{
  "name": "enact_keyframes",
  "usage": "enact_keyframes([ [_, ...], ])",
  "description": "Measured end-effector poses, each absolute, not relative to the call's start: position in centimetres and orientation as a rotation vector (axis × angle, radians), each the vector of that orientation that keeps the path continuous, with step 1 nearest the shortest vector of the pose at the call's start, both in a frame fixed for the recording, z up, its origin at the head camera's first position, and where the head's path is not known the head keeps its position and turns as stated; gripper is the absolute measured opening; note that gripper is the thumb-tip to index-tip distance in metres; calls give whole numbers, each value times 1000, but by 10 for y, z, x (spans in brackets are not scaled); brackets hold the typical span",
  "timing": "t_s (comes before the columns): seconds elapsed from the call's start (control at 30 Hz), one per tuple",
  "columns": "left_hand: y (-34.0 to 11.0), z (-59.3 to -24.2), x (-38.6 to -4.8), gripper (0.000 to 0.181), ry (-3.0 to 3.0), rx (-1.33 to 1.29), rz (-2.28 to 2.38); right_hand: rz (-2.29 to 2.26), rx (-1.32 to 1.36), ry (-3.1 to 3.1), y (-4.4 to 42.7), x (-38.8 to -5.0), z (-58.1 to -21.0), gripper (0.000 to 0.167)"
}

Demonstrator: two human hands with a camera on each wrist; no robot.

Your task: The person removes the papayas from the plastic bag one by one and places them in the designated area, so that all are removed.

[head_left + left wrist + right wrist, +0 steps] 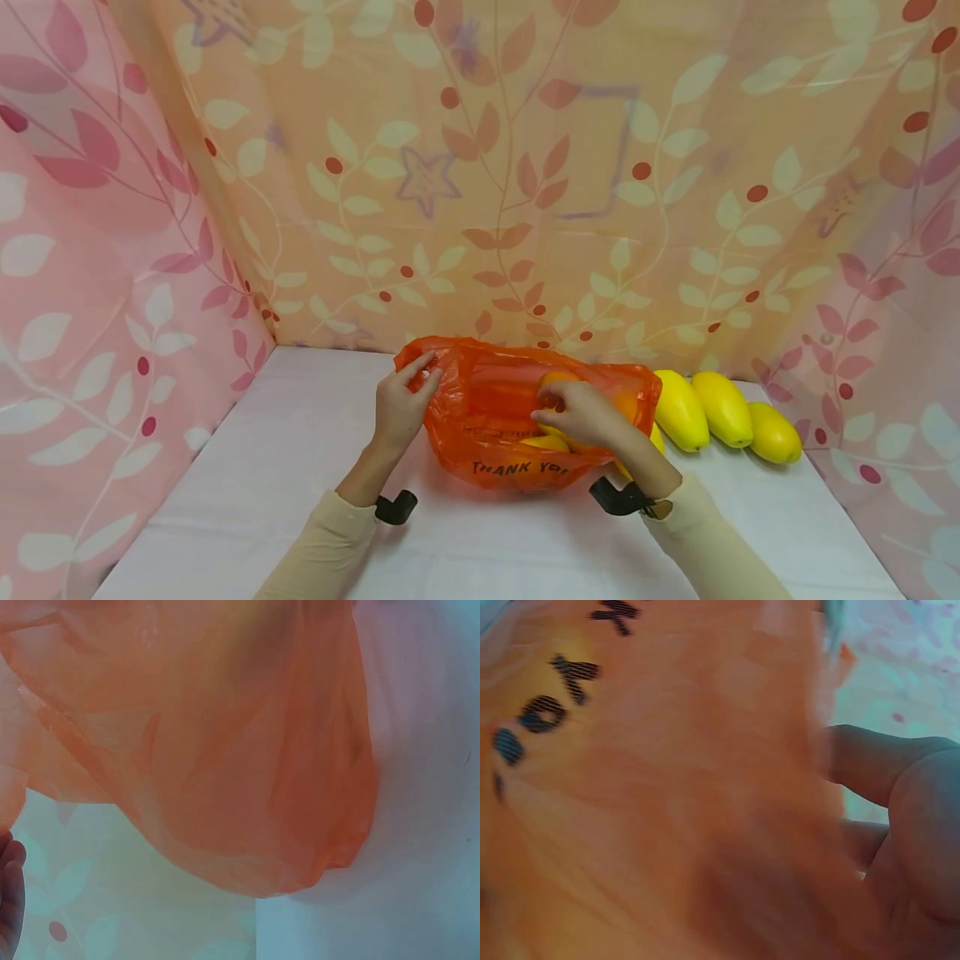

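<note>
An orange-red plastic bag (517, 477) printed "THANK YOU" lies on the table with its mouth facing up toward me. My left hand (399, 408) pinches the bag's left rim between thumb and fingers; its fingertips (10, 889) show at the edge of the left wrist view. Over the bag's mouth is my right hand (588, 414), fingers loosely bent, with no thing visible between them. Just behind those fingers is a yellow mango (558, 381) in the bag, and another mango (546, 443) lies lower inside. In the right wrist view, the bag (667, 787) hides part of the right hand.
To the right of the bag, three yellow mangoes (720, 408) lie side by side on the white table (315, 467). Some yellow also shows at the bag's right edge, partly covered by the right arm. Patterned cloth walls (510, 167) enclose the table's back and sides.
</note>
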State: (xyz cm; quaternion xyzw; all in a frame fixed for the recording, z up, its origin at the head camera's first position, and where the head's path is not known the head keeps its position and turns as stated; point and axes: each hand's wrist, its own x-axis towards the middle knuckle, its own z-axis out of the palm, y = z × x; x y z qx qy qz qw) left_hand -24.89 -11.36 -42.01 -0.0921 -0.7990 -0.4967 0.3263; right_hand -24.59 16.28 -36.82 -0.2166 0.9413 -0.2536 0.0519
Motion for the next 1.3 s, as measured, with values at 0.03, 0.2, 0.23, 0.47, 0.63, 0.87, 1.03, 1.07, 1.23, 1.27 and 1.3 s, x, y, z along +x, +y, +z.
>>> enact_keyframes([
  [0.03, -114, -420, -249, 32, -2093, -242, -1298, -765, -644, 2857, 161, -247, -371, 27],
  [0.2, -114, -420, -249, 32, -2087, -248, -1287, -706, -648, 2849, 156, -247, -384, 29],
  [0.23, -114, -419, -248, 32, -2089, -245, -1285, -684, -656, 2846, 155, -247, -386, 29],
  [0.47, -114, -420, -247, 33, -2097, -235, -1300, -458, -739, 2840, 152, -242, -401, 32],
  [0.63, -113, -420, -246, 33, -2105, -234, -1299, -347, -855, 2877, 153, -240, -407, 24],
  [0.87, -113, -422, -247, 32, -2103, -238, -1271, -327, -887, 2838, 153, -239, -416, 23],
  [1.03, -113, -424, -248, 32, -2098, -238, -1273, -359, -856, 2798, 150, -240, -420, 27],
  [1.07, -113, -424, -248, 32, -2097, -238, -1275, -368, -852, 2794, 149, -240, -421, 27],
  [1.23, -113, -425, -248, 32, -2095, -239, -1295, -377, -877, 2785, 147, -240, -426, 33],
  [1.27, -113, -425, -248, 32, -2095, -238, -1294, -380, -886, 2783, 147, -240, -427, 35],
  [1.3, -113, -425, -247, 32, -2096, -237, -1293, -384, -895, 2780, 147, -239, -428, 37],
])
